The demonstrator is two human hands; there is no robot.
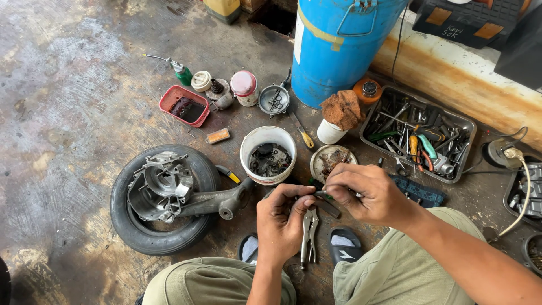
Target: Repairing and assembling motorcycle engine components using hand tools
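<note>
I see the widest open room on the bare concrete floor [62, 101] filling the left of the frame. The blue drum [339, 45] blocks the upper middle. At lower left a tyre [161, 200] carries a grey engine casing [169, 189], whose arm reaches toward the white bucket [268, 153] at centre. A metal tool tray [419, 133] crowds the right, close to the rusty wall edge. My left hand [282, 217] is closed around locking pliers [309, 234], which hang just below centre between my knees. My right hand [367, 192] pinches a small dark part [323, 194], touching the left fingertips, just beside the bucket's rim.
</note>
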